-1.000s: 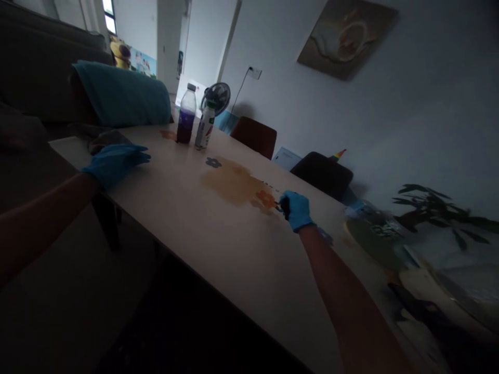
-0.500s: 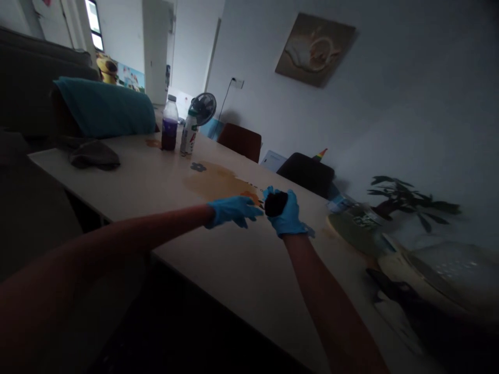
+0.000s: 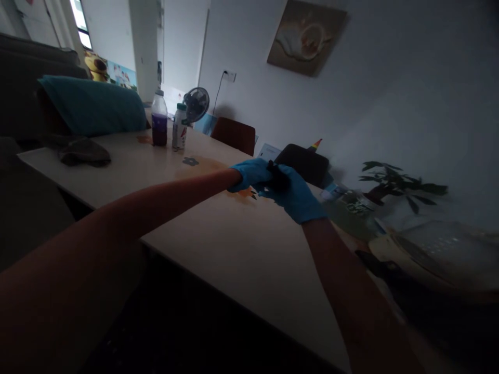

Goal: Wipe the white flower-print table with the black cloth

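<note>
A small black bundle [image 3: 279, 178], soft-looking and too dark to make out in detail, is held above the table between both hands. My right hand [image 3: 300, 197], in a blue glove, wraps round it from the right. From the left, my left hand [image 3: 251, 174], gloved in blue as well, has its fingers closed on the bundle's near side; its fingertips are partly hidden. Beneath the hands lies the pale table [image 3: 218, 244], with an orange flower print [image 3: 244, 194] showing just below them.
A bottle of purple liquid [image 3: 159, 122] and a white bottle with a green cap [image 3: 180, 127] stand at the table's far end, near a fan [image 3: 196, 104]. A dark cloth [image 3: 83, 151] lies at left. On the right are a potted plant [image 3: 390, 182] and a lidded pan [image 3: 413, 254].
My left hand has moved right and up, from open and apart to closing on the black bundle. My right hand has lifted the bundle slightly. The view has shifted a little.
</note>
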{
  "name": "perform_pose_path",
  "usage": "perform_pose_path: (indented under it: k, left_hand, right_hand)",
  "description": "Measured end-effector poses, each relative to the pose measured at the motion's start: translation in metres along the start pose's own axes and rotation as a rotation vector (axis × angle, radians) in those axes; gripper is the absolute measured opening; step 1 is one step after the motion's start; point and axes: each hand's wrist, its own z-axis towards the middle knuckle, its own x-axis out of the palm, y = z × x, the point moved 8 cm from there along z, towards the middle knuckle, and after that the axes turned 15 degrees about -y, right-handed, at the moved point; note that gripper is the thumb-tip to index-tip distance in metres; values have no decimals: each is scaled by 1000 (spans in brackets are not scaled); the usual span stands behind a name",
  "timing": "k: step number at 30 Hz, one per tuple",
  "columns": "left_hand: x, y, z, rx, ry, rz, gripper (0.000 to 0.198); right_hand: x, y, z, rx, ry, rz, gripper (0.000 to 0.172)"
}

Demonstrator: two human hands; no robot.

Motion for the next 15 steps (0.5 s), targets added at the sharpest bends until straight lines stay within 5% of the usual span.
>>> perform_pose_path:
  k: [7, 11, 15]
  left_hand:
    - [-22, 14, -4, 13, -62, 170, 17]
    - [-33, 34, -18, 12, -38, 196, 12]
    - [-40, 38, -27, 119, -7, 450, 21]
  right_hand:
    - [51, -38, 23, 13, -124, 198, 8]
    - [60, -62, 26, 67, -146, 130, 19]
    - [66, -88, 15, 123, -129, 68, 34]
